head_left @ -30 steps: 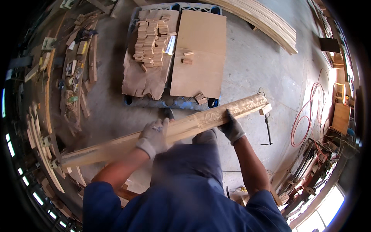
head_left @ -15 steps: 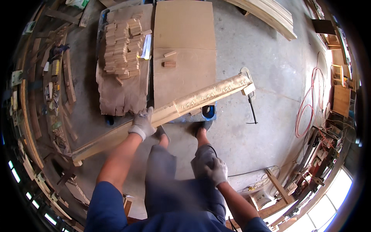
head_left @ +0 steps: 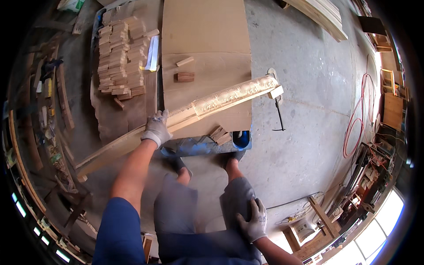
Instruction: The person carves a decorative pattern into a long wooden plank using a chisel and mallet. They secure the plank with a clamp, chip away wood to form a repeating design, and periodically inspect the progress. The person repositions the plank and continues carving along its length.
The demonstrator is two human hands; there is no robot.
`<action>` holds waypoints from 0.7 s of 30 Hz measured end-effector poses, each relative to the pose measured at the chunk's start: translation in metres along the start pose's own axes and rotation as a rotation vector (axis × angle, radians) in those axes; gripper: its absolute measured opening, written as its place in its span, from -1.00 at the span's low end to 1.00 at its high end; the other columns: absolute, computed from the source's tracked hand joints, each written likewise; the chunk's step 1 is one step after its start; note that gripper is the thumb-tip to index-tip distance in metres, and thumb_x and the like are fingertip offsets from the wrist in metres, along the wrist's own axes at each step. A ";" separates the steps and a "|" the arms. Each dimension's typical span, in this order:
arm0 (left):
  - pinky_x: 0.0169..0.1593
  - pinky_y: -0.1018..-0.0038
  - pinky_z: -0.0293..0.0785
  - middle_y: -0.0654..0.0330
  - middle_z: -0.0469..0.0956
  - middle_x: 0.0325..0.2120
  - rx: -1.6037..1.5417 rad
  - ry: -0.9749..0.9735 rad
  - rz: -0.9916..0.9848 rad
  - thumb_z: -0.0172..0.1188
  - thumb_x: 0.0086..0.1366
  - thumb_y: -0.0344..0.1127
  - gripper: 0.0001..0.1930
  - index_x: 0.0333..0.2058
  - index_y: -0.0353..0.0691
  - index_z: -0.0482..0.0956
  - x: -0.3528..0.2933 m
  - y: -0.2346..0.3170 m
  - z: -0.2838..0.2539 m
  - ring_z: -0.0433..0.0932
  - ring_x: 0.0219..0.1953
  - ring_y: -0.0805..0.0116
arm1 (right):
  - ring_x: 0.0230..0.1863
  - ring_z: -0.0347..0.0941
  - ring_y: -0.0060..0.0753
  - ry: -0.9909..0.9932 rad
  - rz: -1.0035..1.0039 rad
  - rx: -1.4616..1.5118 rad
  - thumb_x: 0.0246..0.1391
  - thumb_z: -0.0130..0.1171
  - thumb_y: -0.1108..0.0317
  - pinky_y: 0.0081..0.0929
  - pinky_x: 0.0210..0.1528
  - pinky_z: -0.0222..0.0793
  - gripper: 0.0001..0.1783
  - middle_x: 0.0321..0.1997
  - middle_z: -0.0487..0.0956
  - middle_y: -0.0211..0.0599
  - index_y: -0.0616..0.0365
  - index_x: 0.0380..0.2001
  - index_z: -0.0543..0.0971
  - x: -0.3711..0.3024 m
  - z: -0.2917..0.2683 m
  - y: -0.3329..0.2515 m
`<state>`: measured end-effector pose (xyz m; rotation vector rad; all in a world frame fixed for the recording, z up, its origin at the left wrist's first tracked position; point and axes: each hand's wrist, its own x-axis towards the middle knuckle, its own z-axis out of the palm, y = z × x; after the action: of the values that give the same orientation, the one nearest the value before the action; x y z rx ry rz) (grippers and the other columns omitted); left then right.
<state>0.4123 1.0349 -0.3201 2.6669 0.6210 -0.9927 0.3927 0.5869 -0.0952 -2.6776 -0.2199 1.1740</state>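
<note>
A long pale wooden beam (head_left: 176,119) stretches diagonally from the lower left to the upper right, its right portion carved with a swirling pattern (head_left: 236,95). A metal clamp (head_left: 279,114) grips its right end, where a small wood block (head_left: 275,92) sits. My left hand (head_left: 157,129), in a pale work glove, is closed around the beam left of the carving. My right hand (head_left: 255,221), also gloved, lies on my right thigh, thumb apart from the fingers, holding nothing.
Beneath the beam, a cardboard sheet (head_left: 205,26) covers a blue pallet (head_left: 194,146). Stacked wood pieces (head_left: 119,57) lie at the left, loose blocks (head_left: 185,77) nearer the middle. Long boards (head_left: 316,15) lie at the upper right; a red hose (head_left: 353,128) hangs at the right.
The beam has shifted away from my legs relative to the pallet, with my left hand still on it. More of the pallet's near edge shows. My right hand's fingers are more spread on my thigh.
</note>
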 end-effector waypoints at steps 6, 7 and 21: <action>0.26 0.15 0.34 -0.06 0.42 0.11 0.003 0.020 0.012 0.50 -0.04 -0.05 -0.02 0.32 -0.22 0.21 0.041 -0.013 0.022 0.44 0.20 -0.01 | 0.34 0.22 0.41 0.016 -0.015 0.013 -0.10 0.45 0.03 0.16 0.34 0.21 -0.12 0.37 0.29 0.31 0.16 0.27 0.40 0.002 0.001 -0.002; 0.27 0.15 0.34 -0.06 0.42 0.11 -0.001 0.028 0.020 0.50 -0.04 -0.05 -0.03 0.31 -0.22 0.21 0.047 -0.014 0.024 0.43 0.20 -0.02 | 0.34 0.22 0.41 0.020 -0.020 0.018 -0.10 0.45 0.03 0.17 0.34 0.21 -0.12 0.37 0.29 0.31 0.17 0.27 0.40 0.003 0.000 -0.003; 0.42 0.16 0.21 -0.06 0.34 0.25 -0.193 0.041 -0.058 0.60 -0.09 -0.17 0.08 0.38 -0.20 0.17 0.073 -0.023 0.034 0.29 0.34 -0.07 | 0.26 0.30 0.45 0.082 -0.091 0.006 -0.13 0.45 0.07 0.18 0.29 0.27 -0.11 0.31 0.33 0.38 0.27 0.25 0.40 0.010 -0.003 -0.010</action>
<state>0.4325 1.0662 -0.3954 2.5188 0.7662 -0.8474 0.4007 0.5984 -0.0975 -2.6730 -0.3204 1.0352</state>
